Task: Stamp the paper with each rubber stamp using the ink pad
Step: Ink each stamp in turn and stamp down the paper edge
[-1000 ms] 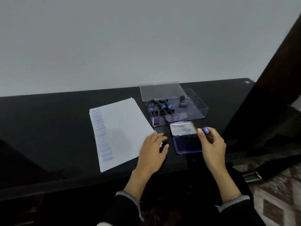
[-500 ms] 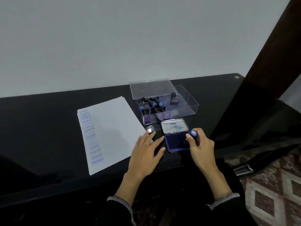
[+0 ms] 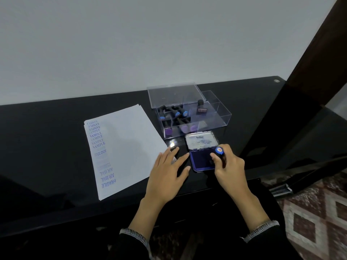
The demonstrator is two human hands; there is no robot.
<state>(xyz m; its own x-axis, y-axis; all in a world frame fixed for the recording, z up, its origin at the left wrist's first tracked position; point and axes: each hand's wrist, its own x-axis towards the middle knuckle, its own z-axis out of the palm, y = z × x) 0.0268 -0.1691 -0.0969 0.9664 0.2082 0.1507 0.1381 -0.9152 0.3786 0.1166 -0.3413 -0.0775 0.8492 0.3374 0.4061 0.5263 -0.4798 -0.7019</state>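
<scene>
Stamp with a blue cap stands on the open ink pad — right hand pinches it; left hand lies flat, fingers spread, at nine o'clock of the pad, touching the paper.

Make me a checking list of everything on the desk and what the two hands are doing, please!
Surface: black glossy table, against a pale wall.
Job's things: paper with a column of blue stamp marks along its left edge, including SAMPLE, AIR MAIL and FRAGILE. Ink pad lies open, lid tipped back. Blue-capped stamp stands on the pad.
Clutter: clear box holding more stamps; its clear lid leans at the back.
Hands: left hand rests flat, fingers spread, on the paper's corner and the table; right hand grips the stamp.
Cables: nothing seen.
Surroundings: patterned rug and a dark upright panel on the right.
</scene>
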